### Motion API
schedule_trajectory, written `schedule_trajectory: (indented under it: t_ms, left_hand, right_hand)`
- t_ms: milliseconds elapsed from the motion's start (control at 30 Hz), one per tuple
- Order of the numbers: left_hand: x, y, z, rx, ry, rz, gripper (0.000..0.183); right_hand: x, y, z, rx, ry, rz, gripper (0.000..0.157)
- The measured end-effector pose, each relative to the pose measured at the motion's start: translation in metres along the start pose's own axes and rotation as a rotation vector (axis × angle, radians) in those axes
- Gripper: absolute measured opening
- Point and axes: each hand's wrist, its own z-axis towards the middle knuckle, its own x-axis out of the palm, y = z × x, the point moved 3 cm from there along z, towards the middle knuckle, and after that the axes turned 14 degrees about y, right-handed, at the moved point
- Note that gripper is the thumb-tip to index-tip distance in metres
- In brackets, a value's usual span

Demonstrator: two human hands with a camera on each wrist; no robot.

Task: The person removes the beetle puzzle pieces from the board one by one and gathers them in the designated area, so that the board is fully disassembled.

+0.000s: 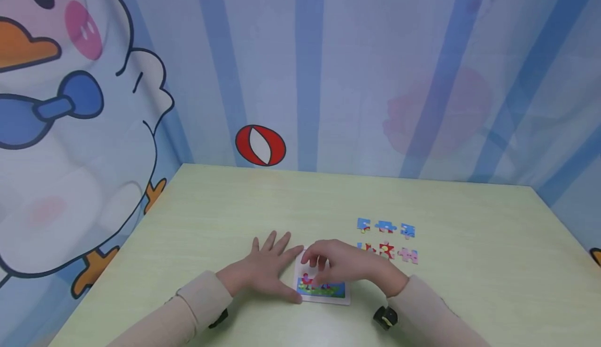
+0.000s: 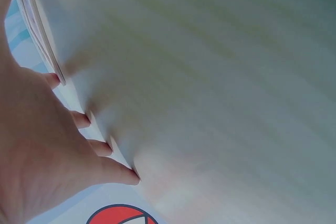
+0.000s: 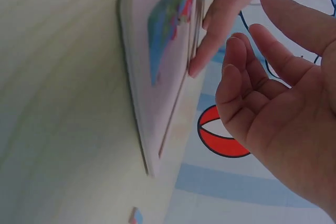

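Observation:
A small puzzle board (image 1: 324,299) with a white frame lies on the table, and its lower part carries a picture of green ground, blue and red figures. My left hand (image 1: 266,267) spreads its fingers flat at the board's left side, with thumb and index finger right at its edge. Above the board hovers my right hand (image 1: 345,261), fingers loosely bent and nothing between them. In the right wrist view the right hand (image 3: 283,93) is apart from the board (image 3: 160,51). The right hand hides the board's upper part in the head view.
Several loose puzzle pieces lie in two rows right of the board, among them a blue-red piece (image 1: 386,226), a red-yellow piece (image 1: 387,250) and a pink piece (image 1: 408,255). A printed curtain (image 1: 357,75) hangs behind the pale table (image 1: 225,201).

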Motion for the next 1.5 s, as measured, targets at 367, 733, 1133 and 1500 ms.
schedule_trajectory:
  t_ms: [367, 733, 1133, 1500]
  left_hand:
    - [-0.001, 0.000, -0.001, 0.006, -0.007, -0.019, 0.104]
    - [0.000, 0.001, 0.000, 0.007, 0.002, -0.015, 0.104]
    - [-0.001, -0.002, -0.002, 0.010, 0.000, -0.013, 0.104]
    - [-0.001, -0.003, -0.003, 0.009, 0.003, -0.016, 0.103]
  right_hand:
    - [0.010, -0.006, 0.015, 0.053, 0.025, -0.025, 0.035]
    - [0.014, -0.009, 0.019, 0.132, 0.033, -0.035, 0.038]
    - [0.017, -0.007, 0.023, 0.172, 0.037, -0.125, 0.033]
    - [0.018, -0.006, 0.025, 0.188, 0.039, -0.131, 0.027]
